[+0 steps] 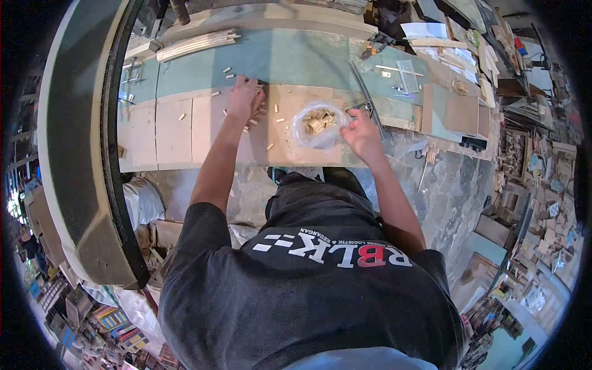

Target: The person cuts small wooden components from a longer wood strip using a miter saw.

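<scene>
Small wooden dowel pieces (270,147) lie scattered over the pale boards on the workbench (172,132). My left hand (245,98) is over a cluster of these pieces, fingers curled down among them; whether it grips any is hidden. To its right sits a clear plastic bag (302,137), its mouth open, with many wooden pieces (319,120) inside. My right hand (361,131) has its fingers closed on the right edge of the bag.
Long wooden rods (197,45) lie at the back left of the bench. A metal square (364,89), pliers (372,49) and a cardboard box (462,117) are to the right. A large dark beam (86,135) stands at the left.
</scene>
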{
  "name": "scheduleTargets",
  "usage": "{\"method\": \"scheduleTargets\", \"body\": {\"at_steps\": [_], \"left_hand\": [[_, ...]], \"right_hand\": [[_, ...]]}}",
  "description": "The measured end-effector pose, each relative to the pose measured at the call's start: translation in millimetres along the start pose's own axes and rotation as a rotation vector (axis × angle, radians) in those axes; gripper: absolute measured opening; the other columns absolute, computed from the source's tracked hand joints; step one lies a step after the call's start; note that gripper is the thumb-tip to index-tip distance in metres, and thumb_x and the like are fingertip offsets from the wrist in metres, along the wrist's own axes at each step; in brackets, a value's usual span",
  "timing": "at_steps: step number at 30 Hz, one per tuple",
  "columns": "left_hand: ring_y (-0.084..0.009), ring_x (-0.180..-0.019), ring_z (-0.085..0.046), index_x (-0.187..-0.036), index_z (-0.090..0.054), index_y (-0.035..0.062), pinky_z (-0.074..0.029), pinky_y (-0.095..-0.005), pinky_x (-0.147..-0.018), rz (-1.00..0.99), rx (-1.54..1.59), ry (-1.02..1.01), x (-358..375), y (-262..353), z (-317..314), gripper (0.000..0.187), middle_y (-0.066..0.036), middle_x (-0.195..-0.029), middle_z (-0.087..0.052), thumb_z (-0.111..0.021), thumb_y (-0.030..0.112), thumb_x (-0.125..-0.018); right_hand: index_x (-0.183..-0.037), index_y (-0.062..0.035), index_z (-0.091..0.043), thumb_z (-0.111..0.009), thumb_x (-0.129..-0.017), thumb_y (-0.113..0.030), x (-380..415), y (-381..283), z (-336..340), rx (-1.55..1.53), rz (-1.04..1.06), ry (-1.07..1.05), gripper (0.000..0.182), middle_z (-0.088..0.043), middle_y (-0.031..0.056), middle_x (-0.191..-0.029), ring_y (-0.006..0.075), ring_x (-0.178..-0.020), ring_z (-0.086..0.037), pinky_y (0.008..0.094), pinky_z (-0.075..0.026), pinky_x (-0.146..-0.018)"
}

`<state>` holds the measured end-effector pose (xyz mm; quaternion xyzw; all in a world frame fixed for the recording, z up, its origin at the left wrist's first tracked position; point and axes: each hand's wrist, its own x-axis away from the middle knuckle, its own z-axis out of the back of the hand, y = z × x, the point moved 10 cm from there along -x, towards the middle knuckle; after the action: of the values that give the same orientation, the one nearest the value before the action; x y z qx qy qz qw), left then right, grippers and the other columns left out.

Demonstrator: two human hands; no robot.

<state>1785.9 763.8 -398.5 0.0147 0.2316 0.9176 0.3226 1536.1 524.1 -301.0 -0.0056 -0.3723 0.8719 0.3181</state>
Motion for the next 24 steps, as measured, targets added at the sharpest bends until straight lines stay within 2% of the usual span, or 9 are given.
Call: {"method": "scheduleTargets", "body": {"at_steps": [1,5,7,10,13,15,17,20,24], "left_hand": [[-0.0400,-0.096,-0.066,-0.112,-0.064,0.0073,-0.056,-0.0468,-0.080,0.006,0.064,0.014,-0.8,-1.2,2.6,0.033,-0.018,-0.116,-0.057,-0.071,0.028,-0.087],[-0.0384,-0.097,-0.067,-0.109,-0.070,0.0067,-0.056,-0.0453,-0.081,0.137,0.215,0.118,-2.8,-9.9,17.6,0.030,-0.018,-0.111,-0.064,-0.072,0.025,-0.085],[-0.0346,-0.089,-0.070,-0.105,-0.074,0.0052,-0.057,-0.0410,-0.079,0.419,0.308,0.252,1.1,-30.8,22.8,0.028,-0.018,-0.098,-0.071,-0.074,0.020,-0.082],[-0.0287,-0.079,-0.071,-0.104,-0.074,0.0031,-0.056,-0.0370,-0.075,0.508,0.650,0.254,9.0,4.0,60.2,0.029,-0.016,-0.087,-0.074,-0.075,0.016,-0.078],[-0.0228,-0.075,-0.071,-0.104,-0.074,0.0012,-0.054,-0.0330,-0.071,0.499,0.999,0.175,19.2,58.0,67.5,0.032,-0.017,-0.083,-0.074,-0.077,0.017,-0.076],[-0.0237,-0.077,-0.071,-0.100,-0.074,0.0029,-0.055,-0.0336,-0.070,0.421,0.940,0.075,28.7,110.8,74.7,0.028,-0.017,-0.085,-0.072,-0.077,0.017,-0.076],[-0.0273,-0.082,-0.070,-0.099,-0.073,0.0047,-0.056,-0.0368,-0.069,-0.092,0.591,0.272,37.8,189.1,118.1,0.026,-0.015,-0.091,-0.069,-0.077,0.013,-0.075],[-0.0314,-0.088,-0.067,-0.100,-0.071,0.0068,-0.057,-0.0422,-0.070,-0.306,0.537,0.101,48.2,236.5,77.6,0.029,-0.013,-0.098,-0.064,-0.078,0.014,-0.073],[-0.0314,-0.091,-0.067,-0.104,-0.069,0.0088,-0.057,-0.0439,-0.072,-0.414,0.274,-0.120,46.4,239.5,31.7,0.034,-0.012,-0.101,-0.063,-0.079,0.018,-0.073]], "right_hand": [[-0.127,-0.0012,-0.059,-0.074,-0.082,-0.024,-1.4,14.7,-8.6,-0.107,-0.138,-0.098,0.052,-0.072,0.0169,-0.098,0.0286,-0.090,-0.071,0.0403,-0.055,-0.081],[-0.122,-0.0005,-0.061,-0.070,-0.082,-0.019,-11.9,38.0,-17.5,-0.140,-0.106,-0.074,0.045,-0.073,0.0145,-0.091,0.0265,-0.083,-0.071,0.0381,-0.055,-0.078],[-0.119,0.0007,-0.062,-0.069,-0.083,-0.015,-12.6,42.3,-19.6,-0.218,-0.098,-0.068,0.040,-0.073,0.0139,-0.090,0.0243,-0.078,-0.071,0.0364,-0.056,-0.073],[-0.116,0.0014,-0.064,-0.067,-0.084,-0.012,-6.1,25.9,-19.5,-0.426,-0.121,-0.136,0.035,-0.073,0.0127,-0.089,0.0203,-0.073,-0.071,0.0341,-0.055,-0.068],[-0.115,0.0026,-0.064,-0.065,-0.085,-0.010,-7.2,23.9,-18.1,-0.324,-0.121,-0.106,0.033,-0.073,0.0118,-0.086,0.0179,-0.068,-0.071,0.0326,-0.055,-0.064],[-0.115,0.0029,-0.064,-0.065,-0.085,-0.011,-9.0,25.1,-20.7,-0.318,-0.131,-0.103,0.033,-0.073,0.0118,-0.085,0.0182,-0.068,-0.071,0.0325,-0.055,-0.064],[-0.115,0.0032,-0.064,-0.065,-0.086,-0.011,-11.5,24.6,-21.2,-0.313,-0.142,-0.095,0.033,-0.073,0.0118,-0.084,0.0185,-0.068,-0.071,0.0323,-0.055,-0.064],[-0.117,0.0032,-0.064,-0.065,-0.086,-0.010,-9.0,21.1,-21.2,-0.251,-0.146,-0.096,0.034,-0.073,0.0116,-0.084,0.0182,-0.069,-0.071,0.0318,-0.056,-0.064],[-0.119,0.0039,-0.063,-0.062,-0.087,-0.004,-2.3,16.2,-14.6,-0.409,-0.200,-0.095,0.032,-0.071,0.0093,-0.084,0.0164,-0.071,-0.070,0.0301,-0.057,-0.066]]}}
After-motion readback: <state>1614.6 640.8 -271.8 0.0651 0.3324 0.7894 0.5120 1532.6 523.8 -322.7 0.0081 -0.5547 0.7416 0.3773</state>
